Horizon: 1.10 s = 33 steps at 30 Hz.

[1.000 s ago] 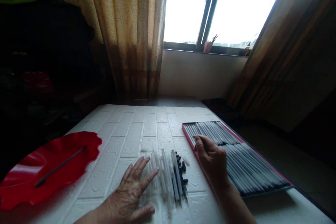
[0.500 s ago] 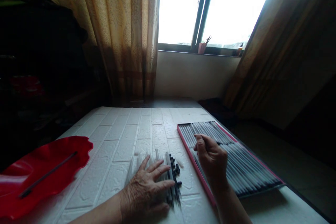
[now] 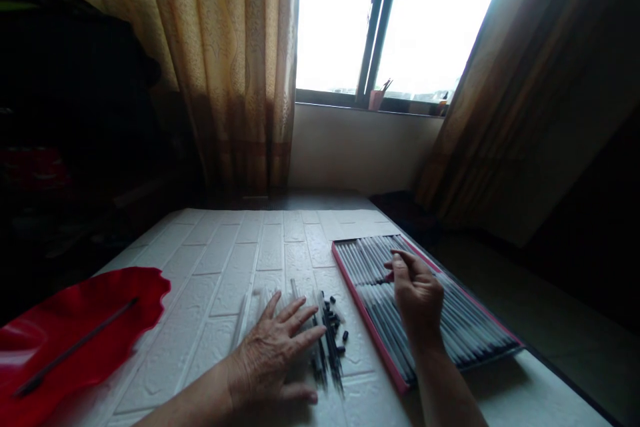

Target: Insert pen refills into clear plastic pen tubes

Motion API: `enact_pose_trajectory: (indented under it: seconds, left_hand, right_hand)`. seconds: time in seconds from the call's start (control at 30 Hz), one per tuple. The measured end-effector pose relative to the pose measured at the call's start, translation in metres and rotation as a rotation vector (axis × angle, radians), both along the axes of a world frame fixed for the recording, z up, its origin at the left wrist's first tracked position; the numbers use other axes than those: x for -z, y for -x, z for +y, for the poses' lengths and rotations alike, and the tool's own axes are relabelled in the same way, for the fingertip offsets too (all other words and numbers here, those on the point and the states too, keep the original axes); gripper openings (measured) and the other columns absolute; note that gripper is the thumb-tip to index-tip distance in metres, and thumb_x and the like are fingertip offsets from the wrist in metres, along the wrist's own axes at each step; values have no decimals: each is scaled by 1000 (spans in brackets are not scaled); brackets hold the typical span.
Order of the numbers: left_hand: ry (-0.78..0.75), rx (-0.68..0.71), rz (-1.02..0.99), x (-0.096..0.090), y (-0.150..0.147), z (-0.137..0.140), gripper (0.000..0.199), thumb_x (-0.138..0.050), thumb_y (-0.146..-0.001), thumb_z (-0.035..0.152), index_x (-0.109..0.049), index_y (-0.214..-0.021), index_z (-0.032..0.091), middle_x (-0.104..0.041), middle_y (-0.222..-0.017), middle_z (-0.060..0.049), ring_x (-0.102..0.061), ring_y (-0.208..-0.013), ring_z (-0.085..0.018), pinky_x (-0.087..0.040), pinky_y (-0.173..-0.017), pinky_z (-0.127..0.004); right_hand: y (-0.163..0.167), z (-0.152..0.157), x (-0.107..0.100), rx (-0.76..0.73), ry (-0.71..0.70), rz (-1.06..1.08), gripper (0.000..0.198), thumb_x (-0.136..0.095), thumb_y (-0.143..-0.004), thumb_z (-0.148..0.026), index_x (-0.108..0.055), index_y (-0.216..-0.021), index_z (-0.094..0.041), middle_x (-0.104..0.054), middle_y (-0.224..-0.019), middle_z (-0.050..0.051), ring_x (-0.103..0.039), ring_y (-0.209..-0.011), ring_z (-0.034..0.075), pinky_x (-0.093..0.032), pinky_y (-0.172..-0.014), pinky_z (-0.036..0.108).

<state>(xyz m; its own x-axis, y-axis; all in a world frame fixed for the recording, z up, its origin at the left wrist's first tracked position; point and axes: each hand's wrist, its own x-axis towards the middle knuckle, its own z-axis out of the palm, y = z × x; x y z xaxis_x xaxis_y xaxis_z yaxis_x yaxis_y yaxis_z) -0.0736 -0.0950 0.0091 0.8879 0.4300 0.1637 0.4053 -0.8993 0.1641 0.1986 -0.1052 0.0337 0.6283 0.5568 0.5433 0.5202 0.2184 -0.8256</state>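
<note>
My left hand (image 3: 280,347) lies with fingers spread over a bunch of clear slim tubes (image 3: 241,321) on the table. By its fingertips are thin dark-ended rods (image 3: 331,340) and several small black caps (image 3: 345,335). My right hand (image 3: 419,290) is above a shallow pink-edged box (image 3: 367,323), its thumb and fingers pinched together. Whatever is in that pinch, if anything, is too small to make out. Rows of slim grey rods with dark ends (image 3: 463,307) fill the box, partly hidden by my right hand and forearm.
A red wavy-rimmed plate (image 3: 145,280) stands at the left with one dark thin stick (image 3: 80,345) in it. The white brick-patterned table (image 3: 225,253) reaches toward the window wall. On the sill is a pink cup (image 3: 376,100) holding thin sticks. Curtains (image 3: 230,67) hang on both sides.
My right hand has moved rightward across the box, still pinched. My left hand stays spread on the tubes, and more of the black caps show beside it. The whole view has shifted slightly.
</note>
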Motion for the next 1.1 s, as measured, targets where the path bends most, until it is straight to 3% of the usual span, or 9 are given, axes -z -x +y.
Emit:
enact_pose_trajectory:
  seconds: [0.13,0.27,0.33,0.37,0.47,0.57,0.63,0.77,1.1]
  left_hand:
    - [-93,2,-46,-4,8,-16,73,-54,-85,65,-39,-144,25,-47,-147,-15,-41,-135,-39,-34,-104,-67]
    - [-315,78,-193,13,11,-34,41,-51,-95,47,-54,-128,23,-68,-127,-5,-58,-123,-25,-40,-109,-44]
    - [-400,121,-386,31,11,-40,26,-38,-103,23,-60,-116,26,-76,-109,3,-65,-110,-15,-34,-113,-35]
    - [-433,131,-548,40,11,-42,33,-30,-105,22,-62,-108,27,-78,-93,6,-69,-98,-12,-34,-113,-32]
    - [-360,130,-583,57,12,-43,39,-22,-106,26,-61,-104,26,-75,-78,4,-70,-78,-12,-43,-105,-31]
    - [-342,105,-568,50,15,-42,39,-23,-106,28,-61,-103,24,-74,-76,1,-68,-74,-14,-50,-93,-29]
    - [-368,97,-552,36,18,-41,35,-27,-105,31,-61,-101,22,-74,-76,1,-68,-75,-15,-52,-89,-28]
    - [-357,106,-495,15,23,-41,24,-38,-102,26,-61,-97,22,-73,-73,2,-68,-70,-14,-55,-79,-25]
    - [-337,87,-530,13,27,-41,22,-42,-96,12,-62,-97,21,-74,-73,0,-71,-73,-15,-58,-73,-24]
  right_hand:
    - [-2,0,-10,0,-87,181,32,-58,-79,-41,-68,-92,-14,-70,-76,7,-61,-57,16,-46,-52,26]
    - [-7,-2,-26,-43,-126,262,31,-60,-76,-39,-68,-90,-13,-68,-73,6,-59,-55,14,-41,-47,23]
    - [-12,-3,-33,-85,-25,123,34,-56,-79,-41,-68,-93,-13,-70,-75,8,-61,-55,15,-44,-48,24]
    - [-15,-4,-35,-119,53,25,36,-53,-80,-42,-69,-94,-13,-71,-76,9,-62,-55,16,-46,-49,26]
    - [-19,-9,-38,-235,334,-258,31,-55,-80,-41,-73,-88,-17,-75,-74,8,-67,-61,20,-50,-56,29]
    - [-11,-16,-33,-261,631,-521,20,-59,-79,-34,-76,-79,-22,-77,-76,5,-71,-71,23,-50,-64,30]
    - [-2,-18,-27,-240,742,-637,20,-59,-80,-30,-77,-85,-24,-78,-83,6,-71,-76,23,-49,-68,31]
    - [12,-11,-18,-206,803,-750,25,-59,-82,-26,-76,-98,-22,-76,-93,10,-70,-85,25,-47,-72,32]
    - [16,4,-15,-214,866,-839,20,-62,-80,-26,-77,-93,-25,-75,-91,8,-69,-83,22,-45,-68,28]
